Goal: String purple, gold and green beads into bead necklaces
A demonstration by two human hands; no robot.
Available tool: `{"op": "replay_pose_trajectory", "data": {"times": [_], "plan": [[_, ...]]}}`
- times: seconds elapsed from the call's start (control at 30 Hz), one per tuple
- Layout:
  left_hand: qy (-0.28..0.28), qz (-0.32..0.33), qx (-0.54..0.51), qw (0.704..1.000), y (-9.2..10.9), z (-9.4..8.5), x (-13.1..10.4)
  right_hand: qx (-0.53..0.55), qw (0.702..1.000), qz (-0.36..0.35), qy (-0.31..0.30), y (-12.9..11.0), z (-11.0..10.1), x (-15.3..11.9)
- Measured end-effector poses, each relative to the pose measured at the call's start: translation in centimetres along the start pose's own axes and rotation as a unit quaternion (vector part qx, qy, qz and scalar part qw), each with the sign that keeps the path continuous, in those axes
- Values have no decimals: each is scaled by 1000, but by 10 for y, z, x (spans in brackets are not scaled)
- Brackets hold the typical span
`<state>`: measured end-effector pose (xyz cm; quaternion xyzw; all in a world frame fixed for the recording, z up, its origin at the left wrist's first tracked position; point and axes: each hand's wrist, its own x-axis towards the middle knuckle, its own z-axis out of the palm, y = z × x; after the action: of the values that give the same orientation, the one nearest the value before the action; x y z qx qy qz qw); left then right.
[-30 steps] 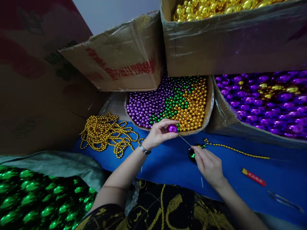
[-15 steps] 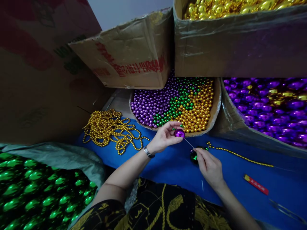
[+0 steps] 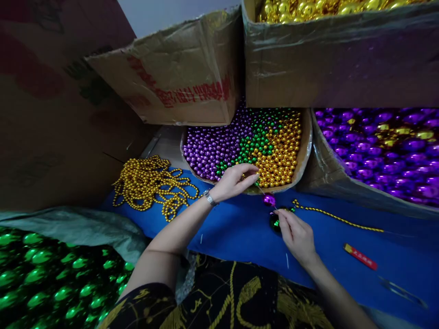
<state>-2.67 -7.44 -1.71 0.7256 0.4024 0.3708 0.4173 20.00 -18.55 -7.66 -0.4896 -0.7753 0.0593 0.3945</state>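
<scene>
A shiny purple ball (image 3: 269, 199) hangs on a thin wire or thread between my two hands. My right hand (image 3: 297, 234) pinches the thread just below the ball, beside a large dark green ball (image 3: 275, 222). My left hand (image 3: 236, 181), with a watch on the wrist, is up at the front edge of the bead box (image 3: 305, 160); its fingers are bent near the thread's upper end, and what they hold is too small to make out. Small purple, green and gold beads (image 3: 277, 167) fill that box.
Gold bead strands (image 3: 144, 183) lie on the blue cloth (image 3: 233, 228) at left. A gold string (image 3: 338, 216), a red-labelled item (image 3: 360, 257) and tweezers (image 3: 403, 291) lie right. Boxes of purple balls (image 3: 370, 160) and gold balls (image 3: 315, 9) stand behind; green balls (image 3: 44, 278) sit lower left.
My left hand has let go of the purple ball and moved up to the small beads. The ball has slid down the thread towards my right hand.
</scene>
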Motion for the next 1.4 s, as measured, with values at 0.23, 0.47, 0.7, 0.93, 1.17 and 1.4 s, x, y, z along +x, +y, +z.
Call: {"op": "replay_pose_trajectory", "data": {"times": [0.23,0.47,0.7,0.93,1.17,1.4], "plan": [[-169,17,250,953,-4,2,40,-20,999,42,25,8,-7,-9],[-258,65,520,811,-10,24,49,-12,999,44,26,7,-1,-12],[-229,33,462,856,-15,26,53,-7,999,45,26,8,-1,-15],[-11,-125,-204,971,-18,9,25,-7,998,58,32,7,-3,-13],[88,-231,-476,844,0,17,-7,-12,999,25,32,1,4,-6],[116,-234,-496,828,0,23,-12,-29,999,27,14,0,5,-9]]}}
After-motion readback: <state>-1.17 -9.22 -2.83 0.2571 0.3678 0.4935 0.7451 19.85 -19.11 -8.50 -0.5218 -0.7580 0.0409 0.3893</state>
